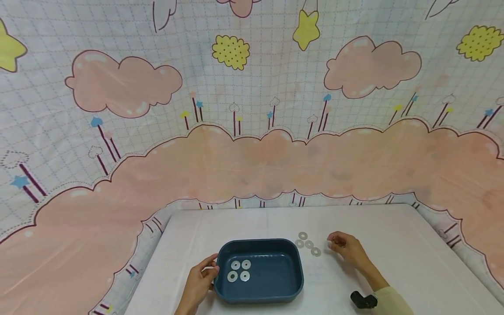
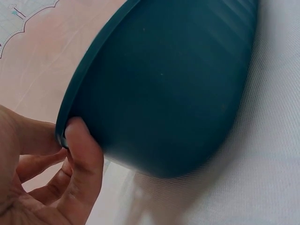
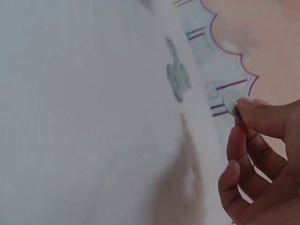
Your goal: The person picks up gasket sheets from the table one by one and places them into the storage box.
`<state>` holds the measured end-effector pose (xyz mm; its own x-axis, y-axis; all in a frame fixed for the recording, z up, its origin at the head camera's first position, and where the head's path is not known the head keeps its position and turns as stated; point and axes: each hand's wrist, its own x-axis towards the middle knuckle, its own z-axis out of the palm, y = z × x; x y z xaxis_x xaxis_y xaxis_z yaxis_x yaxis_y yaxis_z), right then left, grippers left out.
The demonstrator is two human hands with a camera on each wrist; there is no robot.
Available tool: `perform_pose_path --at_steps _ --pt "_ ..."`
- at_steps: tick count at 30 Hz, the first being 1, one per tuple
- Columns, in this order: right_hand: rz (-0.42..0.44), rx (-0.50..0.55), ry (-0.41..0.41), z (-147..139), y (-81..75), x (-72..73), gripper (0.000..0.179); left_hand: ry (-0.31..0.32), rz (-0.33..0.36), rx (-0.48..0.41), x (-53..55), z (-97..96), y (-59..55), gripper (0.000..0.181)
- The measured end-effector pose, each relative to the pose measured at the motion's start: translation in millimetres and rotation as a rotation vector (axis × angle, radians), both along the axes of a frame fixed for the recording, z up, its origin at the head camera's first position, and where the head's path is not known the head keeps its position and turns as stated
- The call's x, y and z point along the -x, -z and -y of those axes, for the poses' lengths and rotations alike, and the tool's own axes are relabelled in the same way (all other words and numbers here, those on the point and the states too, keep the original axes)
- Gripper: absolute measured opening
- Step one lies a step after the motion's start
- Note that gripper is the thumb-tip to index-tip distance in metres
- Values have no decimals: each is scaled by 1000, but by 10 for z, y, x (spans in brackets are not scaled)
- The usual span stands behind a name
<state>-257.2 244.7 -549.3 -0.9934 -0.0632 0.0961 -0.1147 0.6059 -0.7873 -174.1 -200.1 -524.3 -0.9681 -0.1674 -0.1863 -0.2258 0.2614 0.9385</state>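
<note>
A dark blue rectangular tray [image 1: 260, 296] stands on the white table. My left hand [image 1: 199, 280] is at its left end, and in the left wrist view the thumb and a finger pinch the tray's rim [image 2: 77, 89]. Several flat metal washers [image 1: 246, 264] lie in the left half of the tray, grouped in two rows. To the right of the tray my right hand [image 1: 348, 249] hovers over the table. It pinches one washer [image 3: 230, 104] between thumb and fingertips, with the other fingers loosely curled.
Between the tray and my right hand, more washers [image 1: 309, 244] lie close together on the white tabletop [image 1: 220, 223]. A patterned cloth [image 1: 256, 166] with clouds and stars hangs behind the table. A black wrist device [image 1: 363, 300] sits at the right sleeve.
</note>
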Motion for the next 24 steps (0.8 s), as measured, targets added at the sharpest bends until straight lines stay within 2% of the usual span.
perform_pose_path --at_steps 9,17,24 --pt "21 156 7 171 -225 -136 17 3 -9 -2 -4 2 1 44" --pt "20 215 2 312 -353 -218 19 1 -1 5 -1 21 5 45" --pt "-17 261 -23 460 -469 -267 16 -1 1 4 13 26 23 45"
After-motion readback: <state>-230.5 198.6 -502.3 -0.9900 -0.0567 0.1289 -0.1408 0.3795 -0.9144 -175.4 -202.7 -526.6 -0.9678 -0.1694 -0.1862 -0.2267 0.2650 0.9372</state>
